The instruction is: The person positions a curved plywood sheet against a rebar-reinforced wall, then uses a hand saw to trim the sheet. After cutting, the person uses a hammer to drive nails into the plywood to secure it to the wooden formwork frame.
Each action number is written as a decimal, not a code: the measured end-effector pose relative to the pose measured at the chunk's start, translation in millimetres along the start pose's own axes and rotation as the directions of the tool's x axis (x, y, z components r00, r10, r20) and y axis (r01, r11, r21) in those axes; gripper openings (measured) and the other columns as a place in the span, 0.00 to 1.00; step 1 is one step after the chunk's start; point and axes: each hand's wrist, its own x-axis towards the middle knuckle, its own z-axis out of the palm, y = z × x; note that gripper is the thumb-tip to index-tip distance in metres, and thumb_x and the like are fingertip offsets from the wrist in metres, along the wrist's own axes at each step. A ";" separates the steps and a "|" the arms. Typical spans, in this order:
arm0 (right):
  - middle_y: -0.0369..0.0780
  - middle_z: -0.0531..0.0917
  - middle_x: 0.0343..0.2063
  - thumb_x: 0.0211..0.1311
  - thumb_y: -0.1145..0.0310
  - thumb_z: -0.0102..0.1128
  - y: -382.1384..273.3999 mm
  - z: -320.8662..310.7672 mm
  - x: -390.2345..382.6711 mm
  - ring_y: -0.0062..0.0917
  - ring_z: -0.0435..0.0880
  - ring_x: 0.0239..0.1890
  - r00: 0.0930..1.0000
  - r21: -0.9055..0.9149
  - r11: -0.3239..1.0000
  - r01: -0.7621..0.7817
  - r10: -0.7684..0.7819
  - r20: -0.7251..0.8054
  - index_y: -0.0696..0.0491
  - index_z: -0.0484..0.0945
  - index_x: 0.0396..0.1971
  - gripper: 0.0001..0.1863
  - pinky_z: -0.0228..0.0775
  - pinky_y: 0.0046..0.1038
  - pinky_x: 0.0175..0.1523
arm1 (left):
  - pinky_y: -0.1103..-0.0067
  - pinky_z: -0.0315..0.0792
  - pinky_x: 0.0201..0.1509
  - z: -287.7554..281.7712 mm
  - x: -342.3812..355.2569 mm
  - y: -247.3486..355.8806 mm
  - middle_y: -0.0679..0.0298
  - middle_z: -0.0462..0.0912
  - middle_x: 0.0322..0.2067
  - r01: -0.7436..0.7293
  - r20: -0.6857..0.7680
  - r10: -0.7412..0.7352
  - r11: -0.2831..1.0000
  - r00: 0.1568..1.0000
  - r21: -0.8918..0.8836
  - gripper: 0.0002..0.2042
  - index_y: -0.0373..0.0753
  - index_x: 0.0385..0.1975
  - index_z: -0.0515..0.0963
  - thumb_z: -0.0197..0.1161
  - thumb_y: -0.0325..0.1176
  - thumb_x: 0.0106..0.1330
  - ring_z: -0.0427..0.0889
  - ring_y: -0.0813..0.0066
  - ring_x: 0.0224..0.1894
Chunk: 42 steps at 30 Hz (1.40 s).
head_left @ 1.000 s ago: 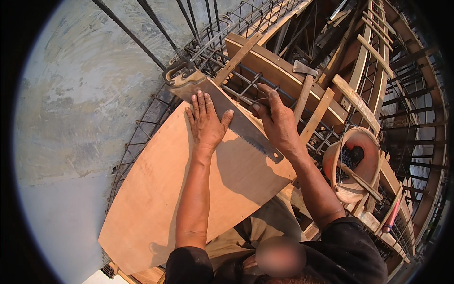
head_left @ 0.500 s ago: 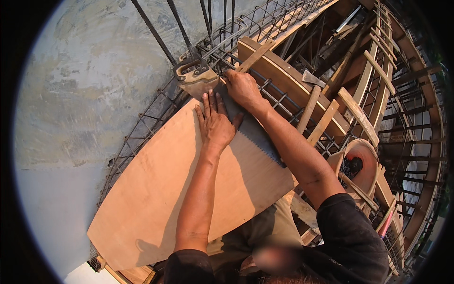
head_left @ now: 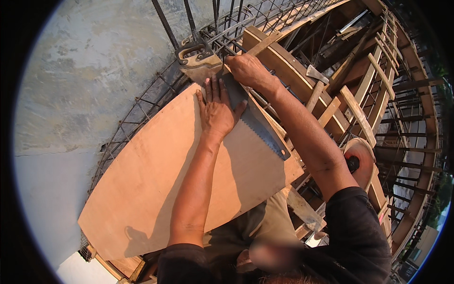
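A handsaw [head_left: 262, 130] lies flat and slantwise across the right part of a large curved-edged plywood sheet [head_left: 151, 175]. Its worn wooden handle [head_left: 201, 57] sticks out past the sheet's far edge, and its toothed edge faces left. My left hand [head_left: 219, 111] is spread flat, fingertips near the handle end of the saw and thumb on the blade, the palm over the plywood. Beside the blade's back edge, close to the handle, my right hand [head_left: 248, 71] is closed with fingers curled in. Whatever it may hold is hidden.
Steel rebar [head_left: 165, 23] rises beyond the saw handle, by a grey concrete surface [head_left: 85, 85]. On the right are curved timber formwork [head_left: 279, 57], a hatchet [head_left: 316, 85], loose wood strips [head_left: 357, 116] and a round reddish container [head_left: 362, 163]. Rebar cages run along the sheet's left side.
My right forearm has shifted right, uncovering the saw's tip. The view has shifted a little. Both hands keep nearly the same places by the saw.
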 end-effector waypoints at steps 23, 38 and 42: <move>0.55 0.86 0.31 0.61 0.80 0.51 -23.5 -48.1 -86.3 0.49 0.87 0.40 0.985 -0.015 1.000 -0.019 0.021 0.171 0.59 0.83 0.44 0.15 0.79 0.45 0.46 | 0.54 0.30 0.82 5.2 3.9 -2.9 0.54 0.49 0.79 0.037 0.079 -0.036 0.999 0.996 -0.020 0.48 0.35 0.77 0.52 0.51 0.68 0.69 0.39 0.59 0.82; 0.55 0.85 0.32 0.61 0.79 0.52 -50.9 -88.5 -199.4 0.48 0.87 0.39 0.959 0.030 0.992 -0.121 0.109 0.261 0.62 0.81 0.44 0.13 0.78 0.46 0.44 | 0.55 0.29 0.82 4.5 4.9 -1.0 0.56 0.43 0.80 0.070 0.153 -0.076 0.997 0.985 0.041 0.47 0.38 0.78 0.48 0.44 0.70 0.71 0.36 0.61 0.82; 0.51 0.83 0.28 0.62 0.79 0.53 -67.6 -104.4 -245.1 0.48 0.87 0.37 0.949 -0.018 0.990 -0.143 0.142 0.283 0.62 0.79 0.39 0.09 0.78 0.45 0.43 | 0.56 0.28 0.82 5.1 4.7 -1.3 0.57 0.42 0.80 0.080 0.156 -0.090 0.995 0.984 0.066 0.48 0.38 0.78 0.48 0.44 0.71 0.70 0.35 0.62 0.82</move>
